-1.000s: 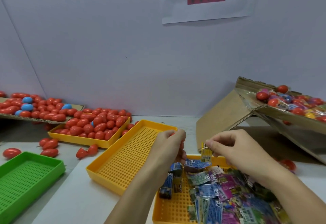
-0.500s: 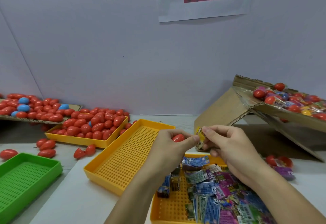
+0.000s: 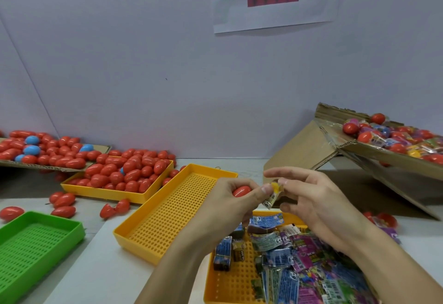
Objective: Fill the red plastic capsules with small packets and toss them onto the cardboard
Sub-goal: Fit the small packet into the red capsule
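Packet going into a red capsule, both of my hands at work

My left hand (image 3: 230, 198) is curled around 1 red capsule (image 3: 241, 191), thumb pressed to the small packet (image 3: 273, 194); my right hand (image 3: 309, 198) pinches that packet between thumb and fingertips, other fingers spread loose; the 2 hands meet above the tray of packets (image 3: 223, 287); I judge this the stuffing step, whether the capsule is open I cannot tell; next I need to push the packet fully in, snap it closed, then toss it left onto the cardboard (image 3: 48, 166) among the filled ones.
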`<state>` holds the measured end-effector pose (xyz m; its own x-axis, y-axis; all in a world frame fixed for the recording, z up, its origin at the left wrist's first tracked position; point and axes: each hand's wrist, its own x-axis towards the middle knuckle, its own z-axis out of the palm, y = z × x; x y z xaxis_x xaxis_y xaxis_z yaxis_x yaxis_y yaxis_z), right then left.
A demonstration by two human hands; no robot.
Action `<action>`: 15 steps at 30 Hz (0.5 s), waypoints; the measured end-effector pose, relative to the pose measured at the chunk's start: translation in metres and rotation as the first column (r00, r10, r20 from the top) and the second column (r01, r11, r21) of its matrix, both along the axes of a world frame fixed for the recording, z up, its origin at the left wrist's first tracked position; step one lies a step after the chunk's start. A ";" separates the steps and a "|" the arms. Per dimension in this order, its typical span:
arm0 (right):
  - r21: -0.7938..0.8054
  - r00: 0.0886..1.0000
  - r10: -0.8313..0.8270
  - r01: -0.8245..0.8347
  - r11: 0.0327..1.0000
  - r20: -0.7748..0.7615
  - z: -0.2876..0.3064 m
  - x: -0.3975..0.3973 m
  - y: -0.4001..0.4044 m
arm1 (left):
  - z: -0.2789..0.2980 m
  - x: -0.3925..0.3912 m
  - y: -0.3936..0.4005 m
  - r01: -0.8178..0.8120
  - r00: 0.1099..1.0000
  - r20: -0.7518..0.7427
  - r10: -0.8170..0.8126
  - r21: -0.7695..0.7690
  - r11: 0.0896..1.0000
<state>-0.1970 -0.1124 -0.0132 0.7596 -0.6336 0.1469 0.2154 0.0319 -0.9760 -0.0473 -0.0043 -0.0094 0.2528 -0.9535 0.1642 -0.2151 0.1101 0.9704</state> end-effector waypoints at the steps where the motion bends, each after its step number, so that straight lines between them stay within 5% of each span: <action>1: 0.005 1.000 0.004 -0.005 1.000 0.005 0.000 0.000 0.000 | 0.000 0.000 0.000 -0.002 1.000 -0.001 0.002 0.002 1.000; 15: 0.125 0.983 0.138 -0.153 0.980 0.123 -0.002 0.002 0.004 | -0.001 0.003 0.000 0.103 0.981 -0.163 -0.103 -0.013 0.995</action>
